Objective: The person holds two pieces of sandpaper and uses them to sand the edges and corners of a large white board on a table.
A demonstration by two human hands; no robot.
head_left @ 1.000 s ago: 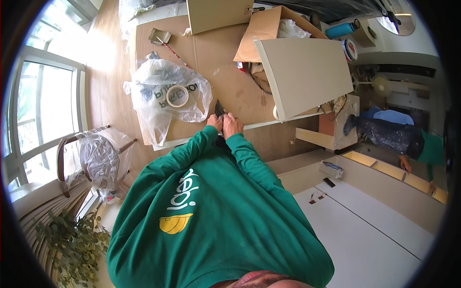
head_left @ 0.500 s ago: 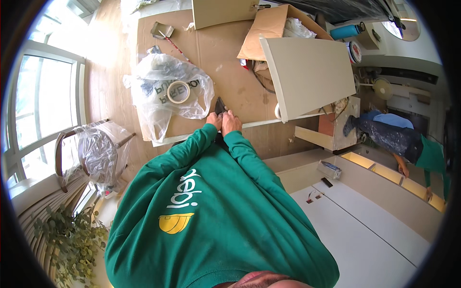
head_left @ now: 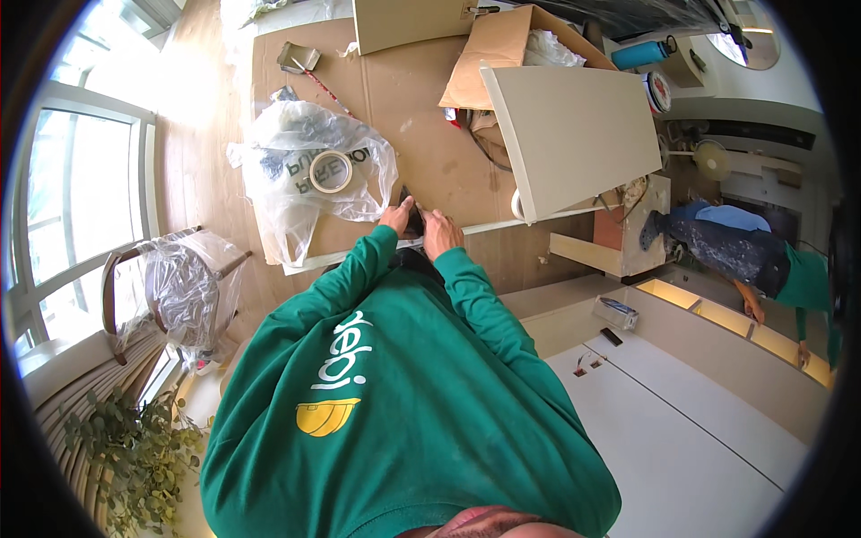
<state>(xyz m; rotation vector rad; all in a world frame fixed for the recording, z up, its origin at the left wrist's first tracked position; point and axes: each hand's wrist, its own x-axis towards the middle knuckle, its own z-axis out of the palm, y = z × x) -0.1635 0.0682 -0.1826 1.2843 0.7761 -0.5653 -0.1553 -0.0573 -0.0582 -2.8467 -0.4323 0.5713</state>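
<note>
Both hands (head_left: 441,233) hold a dark object (head_left: 414,221) (kind unclear)

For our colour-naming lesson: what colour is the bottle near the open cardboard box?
The bottle is blue, shown in the head view.

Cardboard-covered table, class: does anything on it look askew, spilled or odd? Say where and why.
The beige panel by the open cardboard box, at the right, looks askew: its near edge slants against the edge of the table. No spill shows.
</note>
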